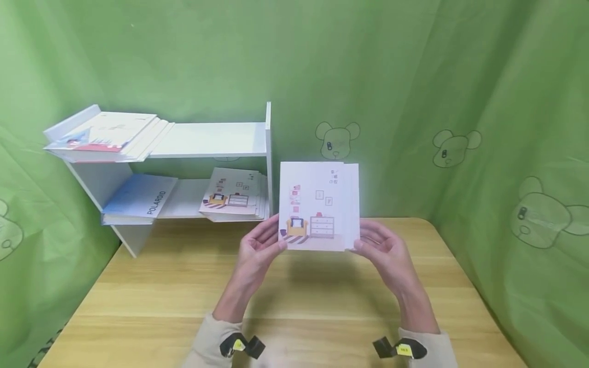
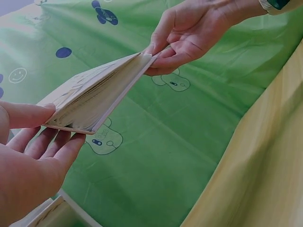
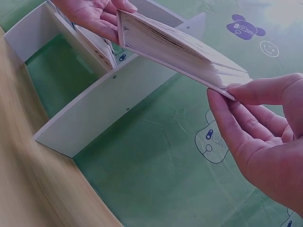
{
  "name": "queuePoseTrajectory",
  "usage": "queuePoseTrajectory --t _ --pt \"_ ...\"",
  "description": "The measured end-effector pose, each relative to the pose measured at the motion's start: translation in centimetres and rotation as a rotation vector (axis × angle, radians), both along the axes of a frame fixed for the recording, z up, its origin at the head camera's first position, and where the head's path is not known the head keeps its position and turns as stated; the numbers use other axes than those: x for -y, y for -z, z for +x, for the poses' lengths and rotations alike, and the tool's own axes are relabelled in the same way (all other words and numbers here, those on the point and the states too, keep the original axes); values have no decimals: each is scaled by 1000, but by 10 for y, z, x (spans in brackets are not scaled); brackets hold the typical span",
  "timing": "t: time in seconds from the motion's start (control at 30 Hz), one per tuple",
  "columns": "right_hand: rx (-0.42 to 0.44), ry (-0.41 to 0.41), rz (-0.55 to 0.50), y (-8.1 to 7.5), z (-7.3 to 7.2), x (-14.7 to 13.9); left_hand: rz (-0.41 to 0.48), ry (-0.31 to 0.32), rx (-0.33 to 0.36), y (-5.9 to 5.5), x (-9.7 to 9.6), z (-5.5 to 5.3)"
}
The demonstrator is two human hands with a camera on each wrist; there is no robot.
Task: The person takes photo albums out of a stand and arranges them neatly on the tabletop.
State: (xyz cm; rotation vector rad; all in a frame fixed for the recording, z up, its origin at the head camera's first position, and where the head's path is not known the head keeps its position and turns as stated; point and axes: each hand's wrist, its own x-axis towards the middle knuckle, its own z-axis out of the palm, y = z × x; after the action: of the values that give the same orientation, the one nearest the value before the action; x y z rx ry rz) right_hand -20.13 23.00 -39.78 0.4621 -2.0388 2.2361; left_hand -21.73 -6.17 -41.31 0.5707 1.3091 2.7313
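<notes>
A square white book (image 1: 313, 204), its cover printed with a yellow armchair and a chest of drawers, is held up above the table by both hands. On its left edge, my left hand (image 1: 257, 250) pinches the lower corner, thumb on the cover and fingers underneath. My right hand (image 1: 385, 250) grips the opposite edge the same way. Seen from the left wrist, the book (image 2: 94, 94) shows loosely fanned pages between its covers. In the right wrist view the front cover (image 3: 189, 40) lifts slightly off the page block.
Left of the hands stands a white two-tier shelf (image 1: 209, 139). Its top holds a stack of books (image 1: 110, 135); below lie a blue POLAROID book (image 1: 138, 197) and a similar armchair-cover book (image 1: 232, 191). Green curtains (image 1: 391, 76) enclose the wooden table (image 1: 184, 286).
</notes>
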Motion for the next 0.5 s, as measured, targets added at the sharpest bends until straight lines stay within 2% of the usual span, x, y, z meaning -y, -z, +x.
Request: queuePoseTrajectory --t 0.17,0.5 --pt "20 7 2 0 0 -5 12 21 26 3 -5 -4" --pt "50 27 -7 2 0 -9 3 21 44 4 -12 -7"
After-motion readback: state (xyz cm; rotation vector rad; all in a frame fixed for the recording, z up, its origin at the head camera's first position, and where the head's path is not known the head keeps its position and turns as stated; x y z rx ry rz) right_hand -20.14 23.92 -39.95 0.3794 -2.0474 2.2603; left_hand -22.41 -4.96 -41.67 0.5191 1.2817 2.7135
